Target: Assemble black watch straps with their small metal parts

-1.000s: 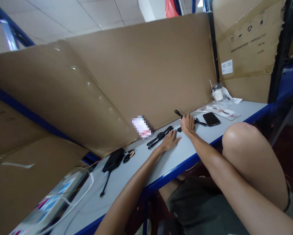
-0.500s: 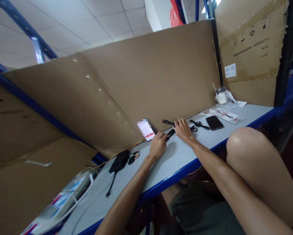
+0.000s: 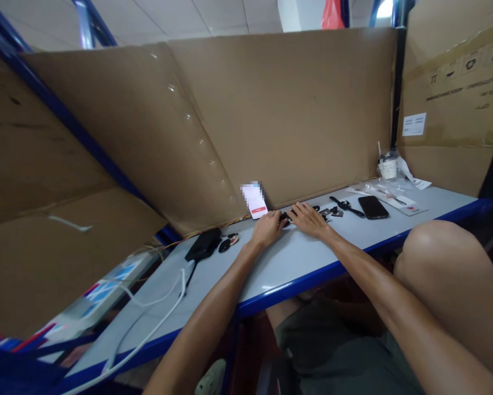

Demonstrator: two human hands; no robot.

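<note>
left hand (image 3: 266, 230) curled on black watch strap (image 3: 286, 217), right hand (image 3: 310, 218) flat, touching it, on grey table (image 3: 287, 263).

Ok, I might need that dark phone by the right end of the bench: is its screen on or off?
Off, as far as the view shows: the phone lies flat on the bench, its face uniformly black, no glow.

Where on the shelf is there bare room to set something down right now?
Bare shelf runs along the front edge between the black pouch and the phone. Another patch lies right of the phone by the far corner. It is crowded at the cardboard wall, where the left hand and right hand meet over black parts.
</note>
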